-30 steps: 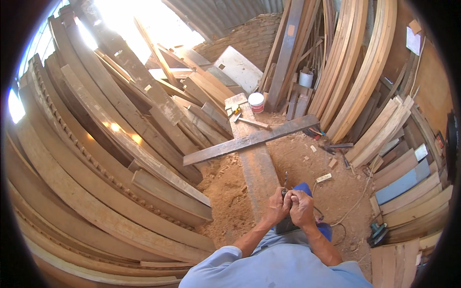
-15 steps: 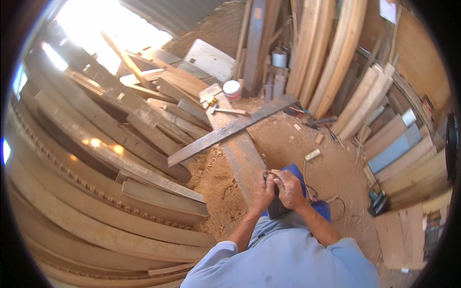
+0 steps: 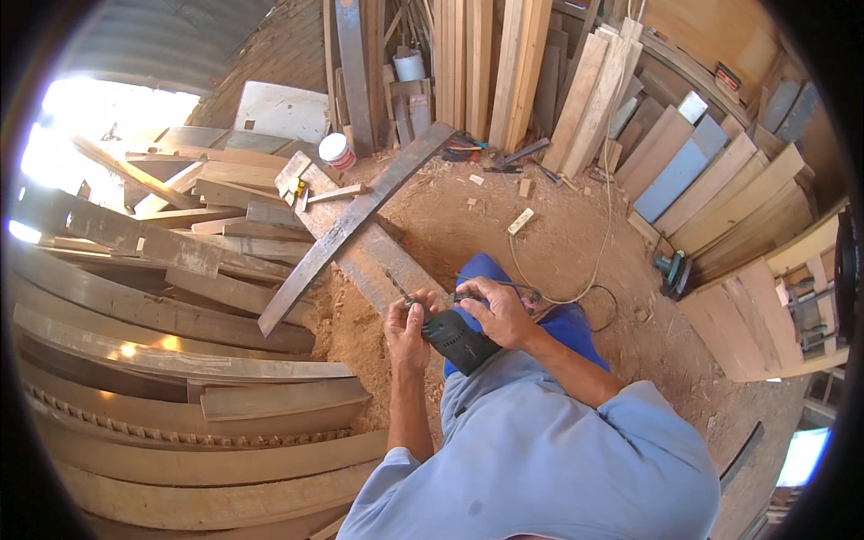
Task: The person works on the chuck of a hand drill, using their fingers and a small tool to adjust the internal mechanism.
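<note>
Drill [image 3: 457, 338], one of them, dark green and black in its body, sits in front of the person's chest, held over the near end of the long plank [image 3: 382, 261] that serves as the landmark here. Its thin bit [image 3: 396, 286] juts up and to the left, above that plank. The left hand [image 3: 407, 329] is closed around the chuck end, just under the bit. The right hand [image 3: 497, 310] is wrapped over the rear of the drill's body, fingers curled tight. A cord [image 3: 576, 279] runs off to the right of the plank and loops over the ground.

Only the head view is there. Two hands and one drill can be counted. A second, darker board [image 3: 346, 229] lies crosswise on the plank, slanting from lower left to upper right. One white tub with a red band [image 3: 337, 150] stands at the far end of the plank, and one hammer [image 3: 331, 192] lies on the plank just below it. Right of the plank, well apart, one green power tool [image 3: 673, 268] rests on the ground. A blue seat [image 3: 567, 326] shows just right of the plank, partly under the person.

The ground [image 3: 450, 216] is reddish sawdust and dirt. Left of the plank lie many stacked curved timbers [image 3: 180, 360]; beyond its far end, boards [image 3: 504, 63] lean upright against a wall. Bright daylight enters at upper left.
</note>
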A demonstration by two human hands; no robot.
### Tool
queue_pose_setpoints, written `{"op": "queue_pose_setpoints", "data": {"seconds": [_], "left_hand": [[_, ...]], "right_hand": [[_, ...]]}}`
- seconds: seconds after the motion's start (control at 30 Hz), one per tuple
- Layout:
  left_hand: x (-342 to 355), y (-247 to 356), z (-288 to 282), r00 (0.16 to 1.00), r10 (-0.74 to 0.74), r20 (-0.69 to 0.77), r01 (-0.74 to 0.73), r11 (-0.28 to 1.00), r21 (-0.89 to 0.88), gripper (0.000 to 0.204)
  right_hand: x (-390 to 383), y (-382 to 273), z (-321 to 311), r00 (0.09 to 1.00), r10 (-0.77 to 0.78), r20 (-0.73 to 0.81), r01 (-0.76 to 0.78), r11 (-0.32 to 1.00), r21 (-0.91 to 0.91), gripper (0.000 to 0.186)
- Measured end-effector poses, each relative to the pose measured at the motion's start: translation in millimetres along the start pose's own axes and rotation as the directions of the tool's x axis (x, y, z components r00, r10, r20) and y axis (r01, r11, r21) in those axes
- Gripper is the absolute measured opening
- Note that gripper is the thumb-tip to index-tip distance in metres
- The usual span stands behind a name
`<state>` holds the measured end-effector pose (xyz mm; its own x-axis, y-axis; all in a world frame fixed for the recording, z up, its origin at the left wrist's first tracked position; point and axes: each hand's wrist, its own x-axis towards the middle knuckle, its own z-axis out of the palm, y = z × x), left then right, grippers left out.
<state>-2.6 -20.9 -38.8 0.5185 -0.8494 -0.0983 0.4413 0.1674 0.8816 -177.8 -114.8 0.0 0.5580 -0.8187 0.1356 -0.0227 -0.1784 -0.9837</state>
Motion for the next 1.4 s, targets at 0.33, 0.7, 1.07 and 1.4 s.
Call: {"op": "queue_pose_setpoints", "data": {"seconds": [0.33, 0.7, 1.07, 1.4], "left_hand": [[0.9, 14.2, -3.3, 0.988, -0.135, 0.079, 0.148, 0.972, -0.181, 0.045], [-5.7, 17.9, 2.7, 0.972, -0.083, 0.220, 0.097, 0.994, -0.054, 0.041], [-7.4, 11.7, -3.3, 0.989, -0.022, 0.146, 0.016, 0.999, 0.042, 0.037], [-14.0, 15.9, 11.6, 0.993, -0.003, 0.116, -0.029, 0.962, 0.273, 0.040]], "right_hand": [[12.1, -18.8, 1.4, 0.976, -0.216, 0.040, 0.219, 0.968, -0.119, 0.015], [17.6, -24.9, 15.4, 0.935, -0.350, 0.054, 0.352, 0.902, -0.250, 0.017], [24.7, -25.2, 16.6, 0.879, -0.461, 0.120, 0.476, 0.837, -0.270, 0.019], [30.0, -7.7, 17.7, 0.838, -0.518, 0.169, 0.545, 0.792, -0.275, 0.020]]}}
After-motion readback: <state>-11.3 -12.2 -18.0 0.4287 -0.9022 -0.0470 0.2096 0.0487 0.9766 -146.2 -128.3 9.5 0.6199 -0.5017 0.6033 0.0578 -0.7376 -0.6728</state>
